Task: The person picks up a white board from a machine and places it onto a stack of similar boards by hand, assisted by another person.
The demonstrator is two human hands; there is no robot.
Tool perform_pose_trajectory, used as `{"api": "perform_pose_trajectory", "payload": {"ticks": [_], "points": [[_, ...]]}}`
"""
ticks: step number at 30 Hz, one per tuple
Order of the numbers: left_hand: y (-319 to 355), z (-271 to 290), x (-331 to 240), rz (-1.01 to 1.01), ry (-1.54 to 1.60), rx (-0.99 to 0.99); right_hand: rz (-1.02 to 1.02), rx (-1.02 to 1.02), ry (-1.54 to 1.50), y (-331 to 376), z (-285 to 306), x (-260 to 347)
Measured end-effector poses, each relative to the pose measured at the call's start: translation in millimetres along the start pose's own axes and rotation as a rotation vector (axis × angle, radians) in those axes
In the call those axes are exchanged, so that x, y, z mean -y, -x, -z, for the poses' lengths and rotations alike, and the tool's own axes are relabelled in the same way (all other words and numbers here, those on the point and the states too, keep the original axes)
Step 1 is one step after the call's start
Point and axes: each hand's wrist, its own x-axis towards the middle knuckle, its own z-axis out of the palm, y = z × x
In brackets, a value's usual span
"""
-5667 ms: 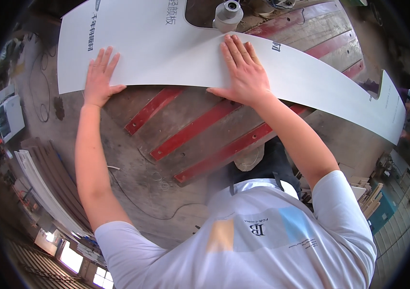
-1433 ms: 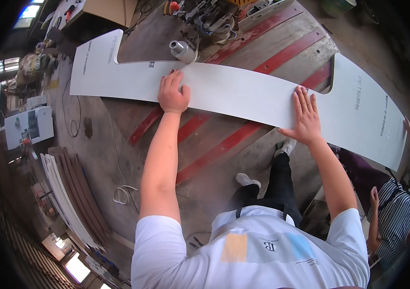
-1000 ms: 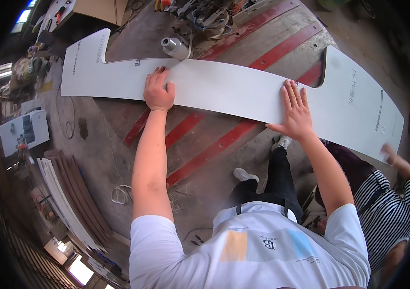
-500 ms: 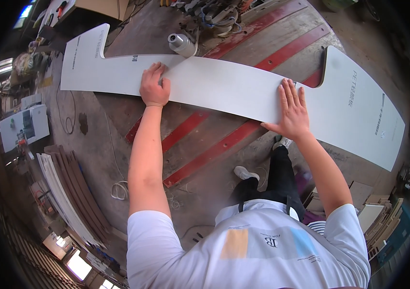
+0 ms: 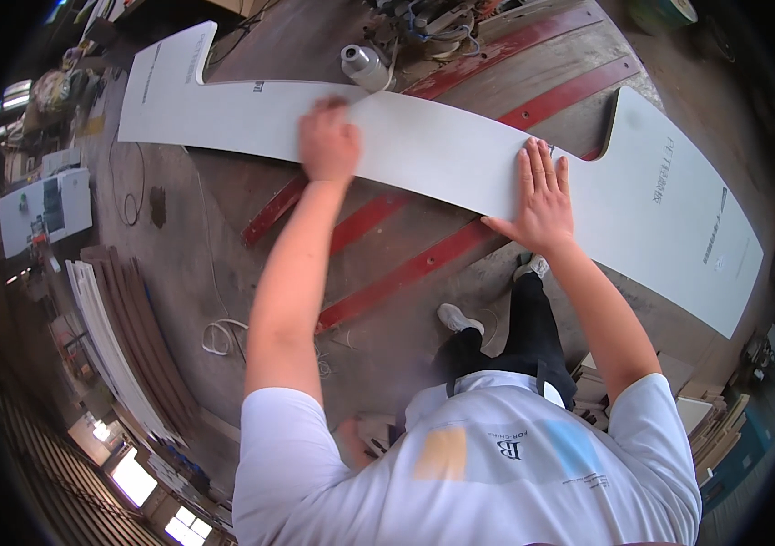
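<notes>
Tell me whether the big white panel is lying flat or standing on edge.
The white panel lies flat: its broad face is turned up across the red-striped table, the right hand palm-down on it.

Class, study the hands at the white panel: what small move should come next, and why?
Probably lay the left hand flat on the white panel, clear of the metal cylinder. The right hand lies flat there, fingers extended, while the left is blurred, close to the cylinder at the panel's far edge; a flat palm might steady that side.
</notes>
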Motion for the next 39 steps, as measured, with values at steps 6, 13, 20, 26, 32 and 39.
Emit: {"api": "perform_pose_trajectory", "payload": {"ticks": [6,13,20,26,32,39], "points": [[13,15,-103,0.025,0.092,-0.023,0.019,0.011,0.022,0,8,13],[6,16,-84,0.017,0.125,-0.057,0.047,-0.009,0.014,-10,9,20],[4,18,-70,0.014,0.133,-0.088,0.036,0.014,0.004,-16,18,32],[-1,14,-56,0.006,0.098,-0.102,0.037,0.042,0.019,-28,15,41],[-6,11,-43,0.003,0.069,-0.090,0.048,0.040,0.015,-37,10,48],[-14,11,-31,-0.009,0.047,-0.087,0.171,-0.048,-0.134,-33,6,21]]}}
